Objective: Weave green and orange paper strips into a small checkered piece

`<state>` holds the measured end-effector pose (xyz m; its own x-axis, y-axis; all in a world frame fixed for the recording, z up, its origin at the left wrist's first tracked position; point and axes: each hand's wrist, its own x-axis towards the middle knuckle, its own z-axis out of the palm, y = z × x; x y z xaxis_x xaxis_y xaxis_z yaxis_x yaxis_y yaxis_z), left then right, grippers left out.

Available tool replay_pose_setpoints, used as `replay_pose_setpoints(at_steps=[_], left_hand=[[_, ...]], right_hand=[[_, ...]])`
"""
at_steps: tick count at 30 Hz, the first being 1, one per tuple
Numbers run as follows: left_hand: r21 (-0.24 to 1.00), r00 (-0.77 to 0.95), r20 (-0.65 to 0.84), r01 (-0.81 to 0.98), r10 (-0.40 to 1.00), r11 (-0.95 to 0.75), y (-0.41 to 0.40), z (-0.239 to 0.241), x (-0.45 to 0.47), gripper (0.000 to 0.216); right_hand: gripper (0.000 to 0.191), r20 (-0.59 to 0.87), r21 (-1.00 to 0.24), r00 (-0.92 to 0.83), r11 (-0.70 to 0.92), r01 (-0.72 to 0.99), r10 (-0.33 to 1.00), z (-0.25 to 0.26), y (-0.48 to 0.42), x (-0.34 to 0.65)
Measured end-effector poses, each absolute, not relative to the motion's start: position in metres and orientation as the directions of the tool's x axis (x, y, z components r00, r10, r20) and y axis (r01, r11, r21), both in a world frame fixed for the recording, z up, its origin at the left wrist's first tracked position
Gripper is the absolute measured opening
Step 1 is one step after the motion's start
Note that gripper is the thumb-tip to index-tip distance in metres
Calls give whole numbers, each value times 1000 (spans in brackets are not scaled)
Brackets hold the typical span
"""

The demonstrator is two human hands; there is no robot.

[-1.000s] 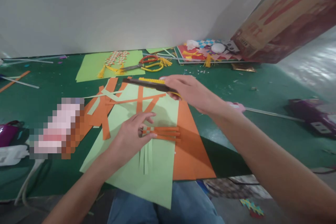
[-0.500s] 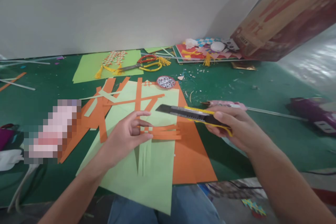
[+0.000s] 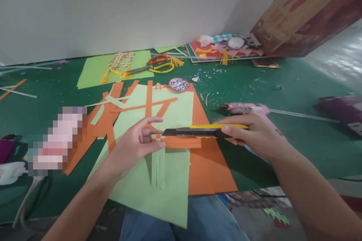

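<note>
My right hand (image 3: 256, 135) grips a yellow and black utility knife (image 3: 198, 131), held level with its tip pointing left, just above the orange paper strips (image 3: 181, 143). My left hand (image 3: 138, 145) pinches the left ends of those strips where they weave through slits in a light green paper sheet (image 3: 158, 180). An orange sheet (image 3: 209, 165) lies under the green one on the right. Both sheets hang over the near edge of the green table (image 3: 283, 83), above my lap.
Loose orange strips (image 3: 113, 116) lie to the left. A small dish of beads (image 3: 178, 84), scissors (image 3: 149, 64), a pink glue gun (image 3: 249, 108) and woven paper crafts (image 3: 226, 49) sit farther back. A cardboard box (image 3: 308, 11) leans at the right. A purple object (image 3: 342, 109) lies far right.
My right hand brought the knife from the far side of the sheets down toward me and then left, so its tip now sits over the woven strips. My left hand stayed on the strips.
</note>
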<state>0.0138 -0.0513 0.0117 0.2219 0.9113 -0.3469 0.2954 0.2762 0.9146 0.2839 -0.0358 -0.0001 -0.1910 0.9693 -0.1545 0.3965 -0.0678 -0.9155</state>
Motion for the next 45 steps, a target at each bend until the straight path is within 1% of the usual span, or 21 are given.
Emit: replay_pose_setpoints(at_steps=[5,14,19,26,35,37,40,42,45], left_hand=[[908,208,-360,302,909,290,-52,14,14,48],[909,211,-352,310,912,280,-51,14,15,46],[912,219,-350,301,911,278,-52,14,14,42],[921,224,-333,287,916,265,-52,15,15,41],[929,223,-306,283,925,239,-52,14,14,38],[928,218,-303,287,928,235,-52,13,13,39],[926,210,-300,298,931,231,-52,12,13,39],[924,212,-303,303,929,233,-52,13,13,38],[919,208,-303,323,930,228,-52,13,14,36]], right_hand=[[33,-141,-902,-215,-36,430,967,-1,-35,285],[32,-141,-893,-205,-35,448,968,-5,-33,287],[39,-150,-897,-190,-52,438,970,-7,-32,287],[36,-206,-896,-174,-115,429,963,-9,-32,290],[37,-182,-917,-183,-100,387,966,-13,-30,293],[40,-190,-928,-162,-123,352,968,-12,-30,293],[47,-177,-961,-78,-156,228,981,-8,-31,292],[52,-140,-984,-26,-136,118,990,-5,-31,291],[51,-89,-996,13,-88,-25,996,-2,-30,289]])
